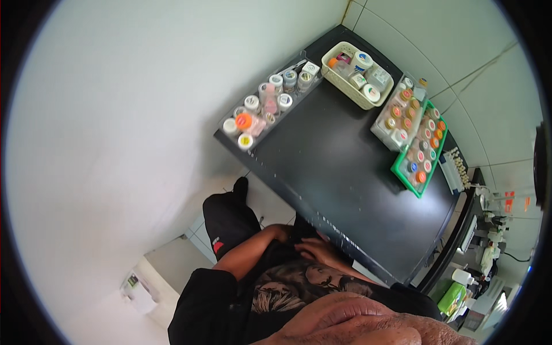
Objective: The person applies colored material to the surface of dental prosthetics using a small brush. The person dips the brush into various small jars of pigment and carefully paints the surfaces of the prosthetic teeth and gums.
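Observation:
Both my hands rest low in my lap, beside the near edge of a black table [322, 155]. My left hand [280, 232] lies against dark cloth, its fingers mostly hidden. Close by it, my right hand [313, 248] lies flat on the dark cloth with its fingers stretched out and nothing visible in it. A clear tray [265, 133] of small jars and bottles, one with an orange cap [244, 121], stands at the table's left end. Neither hand touches anything on the table.
Along the far side stand a cream basket [345, 90] of containers, a clear bin [380, 130] of small bottles and a green basket [402, 177] of capped bottles. A rack of white-topped tubes [458, 167] sits beyond. A cluttered counter with a green packet [452, 298] is at right.

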A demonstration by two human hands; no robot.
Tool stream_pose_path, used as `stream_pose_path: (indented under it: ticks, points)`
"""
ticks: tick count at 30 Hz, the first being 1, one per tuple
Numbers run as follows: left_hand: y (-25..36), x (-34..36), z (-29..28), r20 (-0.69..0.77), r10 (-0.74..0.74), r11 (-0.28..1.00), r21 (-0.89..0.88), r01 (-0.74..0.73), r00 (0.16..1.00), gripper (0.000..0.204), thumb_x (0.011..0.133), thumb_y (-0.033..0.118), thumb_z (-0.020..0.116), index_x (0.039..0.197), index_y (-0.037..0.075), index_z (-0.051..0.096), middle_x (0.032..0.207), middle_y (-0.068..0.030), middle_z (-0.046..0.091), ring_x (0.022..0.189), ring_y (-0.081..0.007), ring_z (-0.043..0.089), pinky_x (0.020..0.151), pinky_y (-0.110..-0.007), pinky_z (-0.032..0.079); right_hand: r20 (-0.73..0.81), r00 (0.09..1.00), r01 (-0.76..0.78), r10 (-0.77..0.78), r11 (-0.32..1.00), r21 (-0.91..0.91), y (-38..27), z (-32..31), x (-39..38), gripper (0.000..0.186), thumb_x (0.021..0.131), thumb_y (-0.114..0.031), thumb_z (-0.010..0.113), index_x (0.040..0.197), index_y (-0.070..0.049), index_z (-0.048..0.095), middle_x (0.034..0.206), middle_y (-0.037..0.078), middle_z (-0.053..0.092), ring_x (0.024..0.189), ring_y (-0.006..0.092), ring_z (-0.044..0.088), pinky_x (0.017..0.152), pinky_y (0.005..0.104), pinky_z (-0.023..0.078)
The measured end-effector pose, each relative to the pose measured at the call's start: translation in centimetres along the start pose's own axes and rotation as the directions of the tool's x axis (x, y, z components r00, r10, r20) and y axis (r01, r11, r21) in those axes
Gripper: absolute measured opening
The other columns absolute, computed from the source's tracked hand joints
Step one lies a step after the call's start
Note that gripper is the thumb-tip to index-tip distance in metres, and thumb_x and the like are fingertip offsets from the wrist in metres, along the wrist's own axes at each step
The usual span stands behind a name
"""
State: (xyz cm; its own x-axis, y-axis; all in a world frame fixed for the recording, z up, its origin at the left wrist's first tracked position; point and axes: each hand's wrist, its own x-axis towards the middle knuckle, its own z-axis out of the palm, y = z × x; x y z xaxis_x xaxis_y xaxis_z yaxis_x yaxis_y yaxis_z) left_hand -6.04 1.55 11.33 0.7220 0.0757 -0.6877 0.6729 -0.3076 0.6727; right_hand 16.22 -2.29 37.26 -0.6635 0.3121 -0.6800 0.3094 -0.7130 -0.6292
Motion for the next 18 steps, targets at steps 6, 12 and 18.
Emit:
stream_pose_path:
  ticks: [6, 12, 18]
  points:
    - [11.2, -20.2, 1.8, -0.674, -0.54, -0.017, -0.591, -0.807, 0.505, 0.052, 0.115, 0.024, 0.065, 0.164, 0.008, 0.056, 0.151, -0.0165, 0.07, 0.138, -0.0325, 0.069, 0.118, -0.046, 0.053, -0.018, 0.975, 0.213, -0.222, 0.905, 0.369, 1.3, 2.9, 1.9, 0.05, 0.117, -0.026, 0.068, 0.163, -0.009, 0.058, 0.166, 0.023, 0.057, 0.146, 0.0369, 0.064, 0.124, 0.0526, 0.052]
    - [11.8, -30.8, 9.5, -0.725, -0.481, -0.497, -0.238, -0.834, 0.493, 0.05, 0.12, 0.034, 0.059, 0.163, 0.008, 0.055, 0.149, -0.0202, 0.071, 0.14, -0.0384, 0.068, 0.116, -0.053, 0.056, -0.453, 0.825, 0.533, -0.338, 0.731, 0.426, 4.5, 2.7, -2.7, 0.051, 0.12, -0.018, 0.06, 0.167, -0.005, 0.049, 0.16, 0.028, 0.061, 0.149, 0.0363, 0.063, 0.118, 0.0536, 0.057]
    - [14.7, -30.6, 12.4, -0.565, -0.71, 0.635, -0.771, -0.036, -0.419, 0.095, 0.101, 0.044, 0.085, 0.171, -0.001, 0.04, 0.155, -0.0366, 0.062, 0.147, -0.0531, 0.059, 0.125, -0.065, 0.045, -0.438, 0.492, 0.269, -0.752, 0.611, -0.745, 10.6, 3.9, -15.4, 0.042, 0.115, -0.018, 0.068, 0.15, 0.005, 0.066, 0.15, 0.028, 0.071, 0.148, 0.036, 0.066, 0.124, 0.0446, 0.051]
